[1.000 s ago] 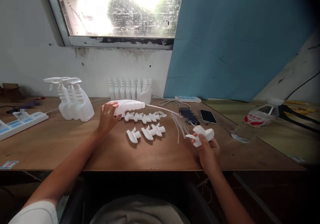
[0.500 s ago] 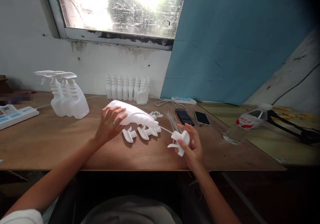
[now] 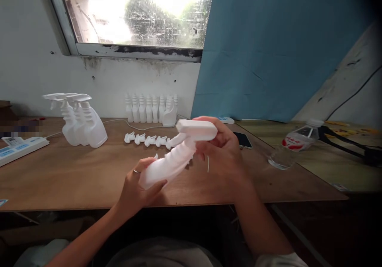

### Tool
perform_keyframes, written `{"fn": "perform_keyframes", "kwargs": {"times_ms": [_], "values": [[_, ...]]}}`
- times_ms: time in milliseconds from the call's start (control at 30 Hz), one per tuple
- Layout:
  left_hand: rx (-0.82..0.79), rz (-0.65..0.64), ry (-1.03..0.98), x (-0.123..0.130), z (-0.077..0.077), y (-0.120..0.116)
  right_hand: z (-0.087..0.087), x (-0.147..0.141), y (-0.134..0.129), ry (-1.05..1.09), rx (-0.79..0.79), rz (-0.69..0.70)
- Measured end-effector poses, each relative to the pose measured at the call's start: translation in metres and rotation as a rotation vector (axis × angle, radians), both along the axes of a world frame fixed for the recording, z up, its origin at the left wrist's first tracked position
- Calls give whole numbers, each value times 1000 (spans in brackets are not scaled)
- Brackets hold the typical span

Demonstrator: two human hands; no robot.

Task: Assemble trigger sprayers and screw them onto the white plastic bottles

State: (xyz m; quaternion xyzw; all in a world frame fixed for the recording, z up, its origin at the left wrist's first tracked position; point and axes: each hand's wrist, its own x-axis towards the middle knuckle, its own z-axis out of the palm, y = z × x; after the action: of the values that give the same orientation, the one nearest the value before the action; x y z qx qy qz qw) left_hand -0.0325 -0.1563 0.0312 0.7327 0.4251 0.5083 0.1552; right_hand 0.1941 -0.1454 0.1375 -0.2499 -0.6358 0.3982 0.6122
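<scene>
A white spray bottle (image 3: 168,166) is held tilted above the front of the table, its neck up to the right. My left hand (image 3: 142,181) is wrapped round its lower body. At the neck sits a white trigger spray head (image 3: 198,130), with my right hand (image 3: 222,145) closed round it from the right; the joint between head and bottle is partly hidden by my fingers. Several loose white spray triggers (image 3: 150,141) lie in a row behind the bottle. A thin white tube (image 3: 208,164) shows below my right hand.
Three spray bottles with heads (image 3: 85,123) stand at the left, near a power strip (image 3: 26,149). Several headless white bottles (image 3: 149,110) line the wall. At the right are a phone (image 3: 244,140) and a clear drink bottle (image 3: 294,145).
The bottle has turned from lying neck-right to neck-up. The spray head, earlier apart from it with its tube at the mouth, now sits at the neck. Both hands have shifted.
</scene>
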Motion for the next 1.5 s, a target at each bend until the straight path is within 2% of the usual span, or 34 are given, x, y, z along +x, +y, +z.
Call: {"fn": "perform_keyframes", "kwargs": {"times_ms": [67,167,233,267,333,467,567,633,733,867,1000,1133,1267,1400,1500], "values": [[-86,-82,-36,7,-14,2,-5,-15,4,-7,47,-78],[-174,-147,-70,16,-32,9,-19,-34,10,-38,41,-53],[-132,-172,-88,17,-32,15,-28,-43,13,-38,18,1],[-78,-196,-117,17,-27,17,-32,-46,14,-23,14,21],[60,-263,-234,14,-5,21,-37,-50,17,29,12,46],[247,-346,-441,13,61,30,-41,-52,19,86,1,47],[216,-332,-373,23,99,36,-43,-51,20,87,-11,56],[148,-300,-312,30,110,38,-44,-50,21,101,-9,94],[143,-194,-300,38,112,36,-43,-51,21,120,-13,131],[222,-82,-285,40,109,30,-41,-58,17,165,-31,45],[240,-80,-247,40,109,28,-41,-62,15,188,-35,90],[252,-65,-234,39,109,29,-41,-63,18,185,-63,-16],[272,-51,-219,38,108,28,-40,-63,19,198,-73,134],[287,-32,-221,36,107,27,-40,-64,19,197,-69,20],[306,-13,-201,35,107,27,-42,-60,21,158,-26,140]]}}
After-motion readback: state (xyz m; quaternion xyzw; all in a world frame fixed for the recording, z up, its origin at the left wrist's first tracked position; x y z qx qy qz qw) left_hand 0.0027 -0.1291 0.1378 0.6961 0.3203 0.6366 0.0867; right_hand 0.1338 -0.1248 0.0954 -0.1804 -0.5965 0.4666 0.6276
